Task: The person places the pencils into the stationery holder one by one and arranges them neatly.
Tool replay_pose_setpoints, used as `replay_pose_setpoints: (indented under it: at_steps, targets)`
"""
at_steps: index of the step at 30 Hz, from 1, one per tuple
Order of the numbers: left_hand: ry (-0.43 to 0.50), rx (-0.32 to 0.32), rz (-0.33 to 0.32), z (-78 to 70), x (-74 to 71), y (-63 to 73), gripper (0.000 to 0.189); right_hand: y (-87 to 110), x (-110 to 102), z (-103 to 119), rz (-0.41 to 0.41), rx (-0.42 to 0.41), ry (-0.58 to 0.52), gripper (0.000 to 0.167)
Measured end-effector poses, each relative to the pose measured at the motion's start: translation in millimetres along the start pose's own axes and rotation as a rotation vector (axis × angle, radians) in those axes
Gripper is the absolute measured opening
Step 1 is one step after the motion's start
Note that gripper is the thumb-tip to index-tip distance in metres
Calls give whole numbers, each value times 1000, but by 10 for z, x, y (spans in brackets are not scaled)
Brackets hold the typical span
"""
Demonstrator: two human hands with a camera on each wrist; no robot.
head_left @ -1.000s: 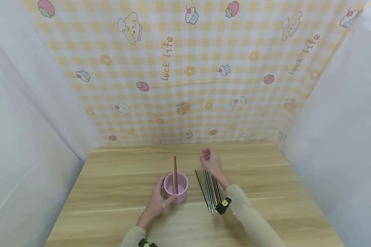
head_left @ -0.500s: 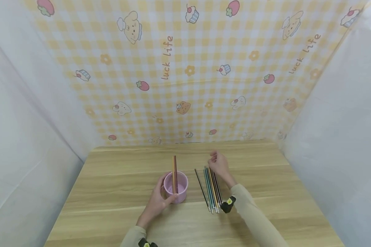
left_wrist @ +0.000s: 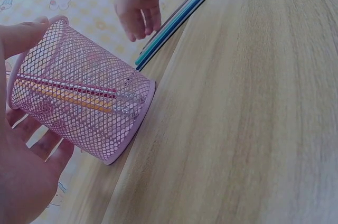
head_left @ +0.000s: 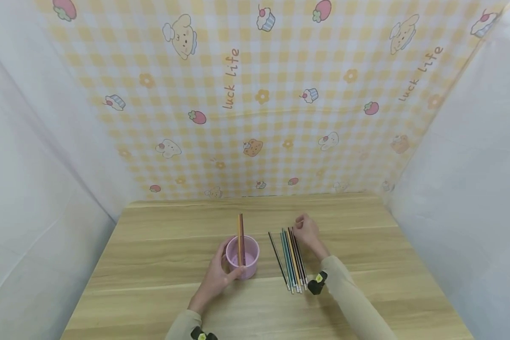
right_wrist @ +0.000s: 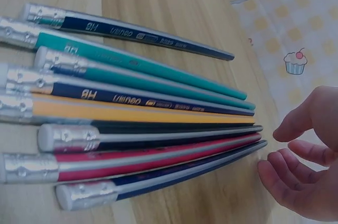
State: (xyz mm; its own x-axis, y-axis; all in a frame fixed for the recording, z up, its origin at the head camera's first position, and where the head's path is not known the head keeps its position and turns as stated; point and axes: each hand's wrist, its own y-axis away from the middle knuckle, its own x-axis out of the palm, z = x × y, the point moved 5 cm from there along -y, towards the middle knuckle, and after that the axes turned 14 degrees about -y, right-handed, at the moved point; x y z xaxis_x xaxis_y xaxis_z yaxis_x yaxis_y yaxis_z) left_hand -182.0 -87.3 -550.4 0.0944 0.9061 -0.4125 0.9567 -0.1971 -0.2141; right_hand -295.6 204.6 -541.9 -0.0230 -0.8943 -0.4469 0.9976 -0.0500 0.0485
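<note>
A pink mesh pen cup (head_left: 251,272) stands on the table, and my left hand (head_left: 216,276) grips its side, with the thumb near the rim and fingers around the far wall. Inside the cup lean an orange pencil (left_wrist: 79,97) and a dark red pencil (left_wrist: 79,85), eraser ends down. My right hand (head_left: 308,232) hovers by the far ends of a row of pencils (head_left: 294,259). The right wrist view shows its fingers (right_wrist: 285,174) loosely curled, the thumb apart, with nothing between them. Green, navy, yellow, black and red pencils lie there, erasers toward me.
One dark pencil (head_left: 278,259) lies slightly apart, between the cup and the row. The wood-grain table (head_left: 153,264) ends at a yellow checked backdrop (head_left: 221,141). White side walls (head_left: 463,189) close in left and right.
My right hand has moved right and a little toward me, from above the row's left part to the far ends at its right. The left hand and cup have stayed put.
</note>
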Motion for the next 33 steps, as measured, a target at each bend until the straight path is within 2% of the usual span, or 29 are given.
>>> replay_pose_setpoints:
  at_steps: [9, 14, 24, 28, 33]
  targets:
    - [13, 8, -2, -4, -6, -24, 92, -5, 6, -54, 36, 15, 66, 36]
    - [16, 12, 1, -5, -8, -35, 92, -7, 27, -19, 54, 3, 155, 36]
    - [-3, 25, -4, 1, 0, -15, 92, -3, 53, -24, 62, 24, 269, 28]
    - [-1, 37, -7, -3, 4, -2, 91, -23, 41, -42, 65, 20, 249, 24]
    - [-10, 57, -3, -4, 7, -10, 89, -32, -40, 22, 46, -12, 126, 25]
